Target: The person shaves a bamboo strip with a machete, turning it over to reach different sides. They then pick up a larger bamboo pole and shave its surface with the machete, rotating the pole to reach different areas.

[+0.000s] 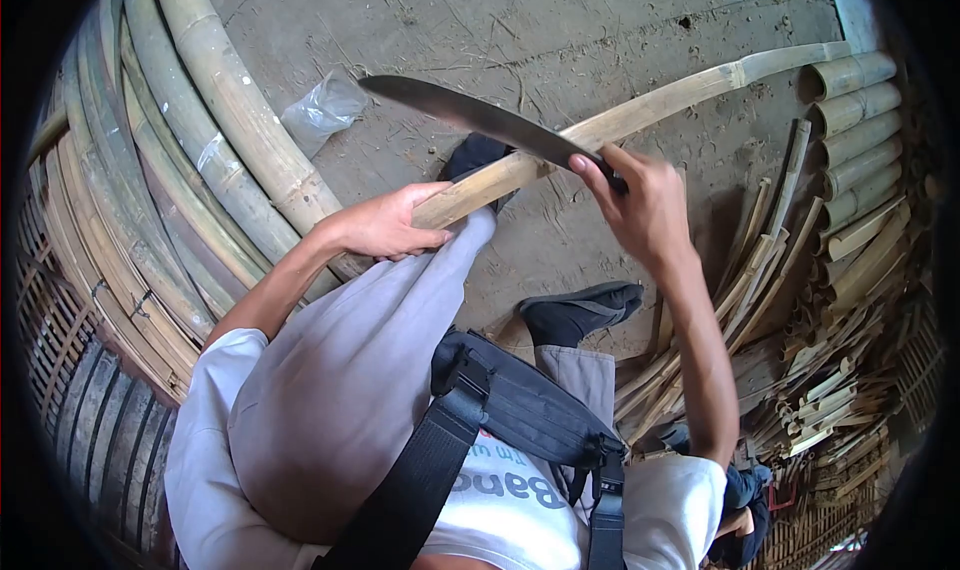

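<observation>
Bamboo slat (660, 105) runs from my raised knee (400, 310) out over the dirt floor (560, 30). My left hand (385, 228) has its grip wrapped round the near end, hiding it. My right hand (645, 210) is clenched on the machete (470, 115), covering its handle. The blade crosses the slat; I cannot tell whether it bites in.

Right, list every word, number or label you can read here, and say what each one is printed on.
"Banc": large grey letters on the white shirt, seen upside down; the rest of the word is hidden by the black strap.
Smaller line next to it on the shirt: too blurred to read.
No writing shows on the knife, the bamboo pole or the plastic bag.
</observation>
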